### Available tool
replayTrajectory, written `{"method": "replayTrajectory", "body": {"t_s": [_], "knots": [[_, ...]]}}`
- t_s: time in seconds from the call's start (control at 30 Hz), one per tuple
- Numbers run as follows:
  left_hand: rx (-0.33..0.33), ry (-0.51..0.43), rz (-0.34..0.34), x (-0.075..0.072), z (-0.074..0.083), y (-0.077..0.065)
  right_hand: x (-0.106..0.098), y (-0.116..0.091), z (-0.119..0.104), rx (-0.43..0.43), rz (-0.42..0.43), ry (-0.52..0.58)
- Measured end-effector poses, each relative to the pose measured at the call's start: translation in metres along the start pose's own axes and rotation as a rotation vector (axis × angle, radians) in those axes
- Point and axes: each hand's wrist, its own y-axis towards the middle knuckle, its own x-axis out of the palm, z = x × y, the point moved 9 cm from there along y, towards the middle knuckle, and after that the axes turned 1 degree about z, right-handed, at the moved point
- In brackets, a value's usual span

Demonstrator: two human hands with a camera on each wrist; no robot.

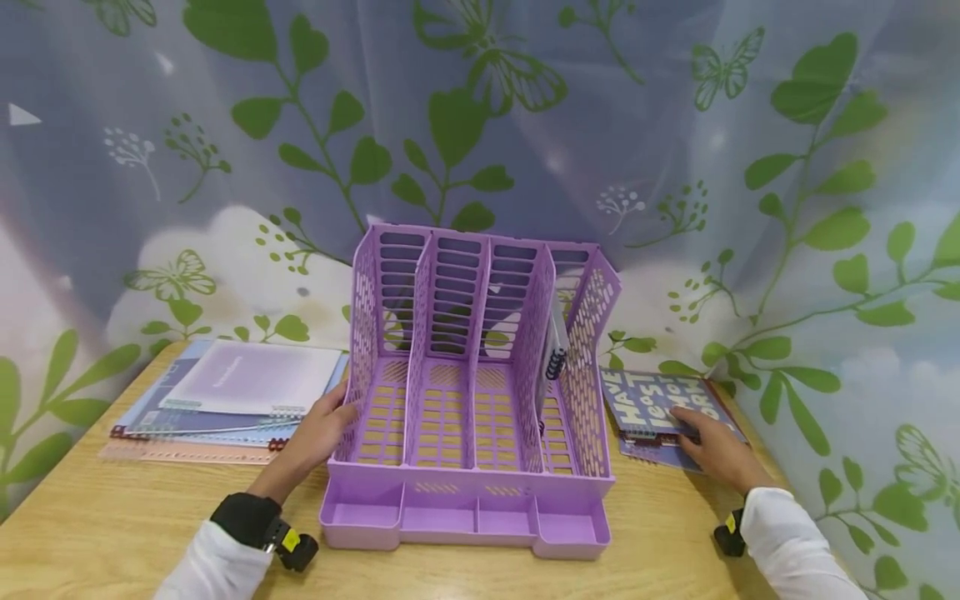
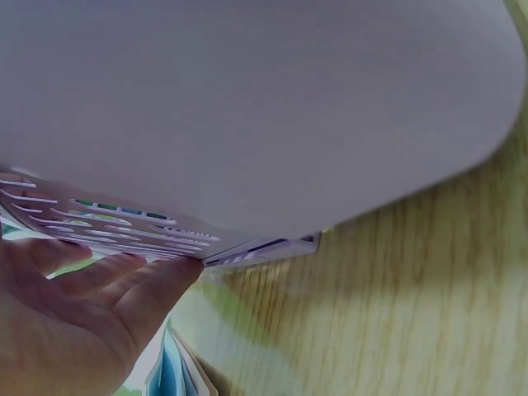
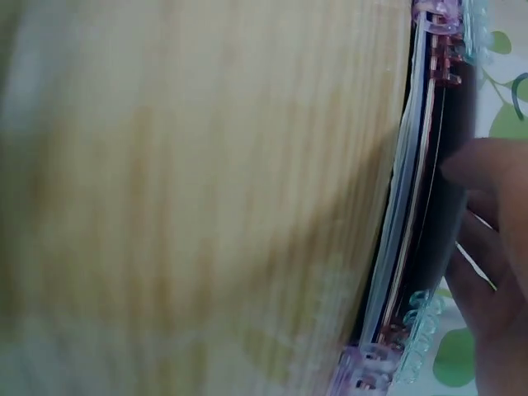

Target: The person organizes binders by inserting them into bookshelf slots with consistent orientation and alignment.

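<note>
A purple file organizer [image 1: 442,417] with upright dividers and small front trays stands on the table. My left hand [image 1: 324,425] touches its slotted left side wall, fingers extended against the panel [image 2: 124,223] in the left wrist view. A spiral notebook [image 1: 555,350] stands in its rightmost slot. To the organizer's right, my right hand [image 1: 720,454] rests on a spiral notebook [image 1: 637,400] with large pale lettering, which tops a small stack. In the right wrist view the thumb touches the dark cover [image 3: 452,198] near the stack's bound edge.
Left of the organizer lies a stack of ring-bound notebooks [image 1: 251,375], a pale lilac one uppermost. The wooden table [image 1: 97,508] meets a curtain [image 1: 525,150] printed with leaves and butterflies, which hangs behind and along the right side.
</note>
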Motion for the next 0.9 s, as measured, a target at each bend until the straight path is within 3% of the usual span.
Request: {"method": "replayTrajectory", "body": {"t_s": [0.33,0.5,0.7,0.9], "knots": [[0.011,-0.005,-0.005,0.000,-0.001,0.000,-0.001,0.021,-0.009,0.015,0.006,-0.152],[0.008,-0.001,0.005,0.000,0.001,0.001,-0.011,0.024,-0.012,0.062,0.019,-0.130],[-0.009,0.014,-0.006,0.001,0.003,-0.001,-0.049,0.011,-0.018,0.150,0.232,0.043],[-0.012,0.026,-0.017,0.002,0.002,-0.001,-0.093,-0.017,-0.057,0.170,0.486,0.167]]}}
